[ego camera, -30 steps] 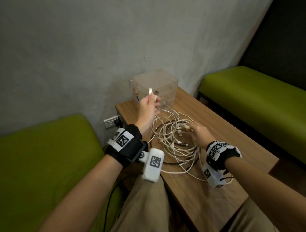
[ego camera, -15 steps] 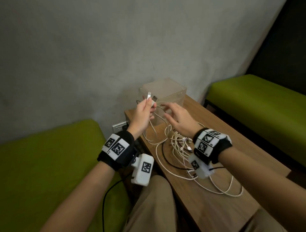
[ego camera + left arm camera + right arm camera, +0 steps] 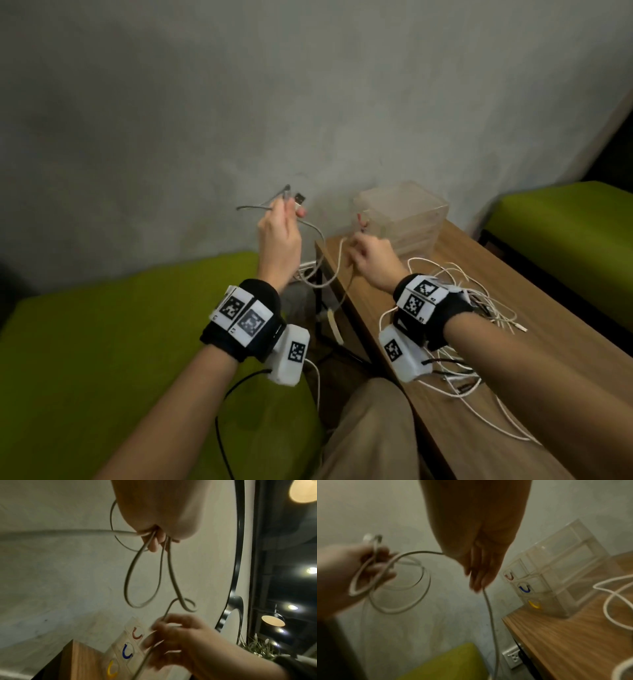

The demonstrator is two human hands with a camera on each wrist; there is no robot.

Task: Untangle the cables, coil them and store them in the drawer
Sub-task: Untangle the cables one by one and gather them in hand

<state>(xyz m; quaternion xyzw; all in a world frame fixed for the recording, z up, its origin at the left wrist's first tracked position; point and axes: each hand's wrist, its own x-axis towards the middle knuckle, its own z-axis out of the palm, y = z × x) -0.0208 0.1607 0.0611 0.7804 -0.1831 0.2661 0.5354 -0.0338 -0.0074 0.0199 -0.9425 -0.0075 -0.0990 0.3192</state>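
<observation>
Wall [image 3: 239, 102]: grey, filling the upper frame of the head view.
Green seat [image 3: 102, 342]: lower left.
Worktop [image 3: 513, 342]: wooden, right of centre.
Drawer unit [image 3: 404, 219]: clear plastic, at the worktop's far corner against the wall; red, blue and yellow handles [image 3: 523, 588] stacked top to bottom.
Cable tangle [image 3: 472, 301]: white, on the worktop behind the right wrist.
Left hand [image 3: 279, 236]: raised at centre, fingers clamped on loops of a grey-white USB cable [image 3: 137, 574], plug [image 3: 300, 198] above the thumb.
Right hand [image 3: 371, 260]: just right of it, fingers pinching the same cable lower down.
</observation>
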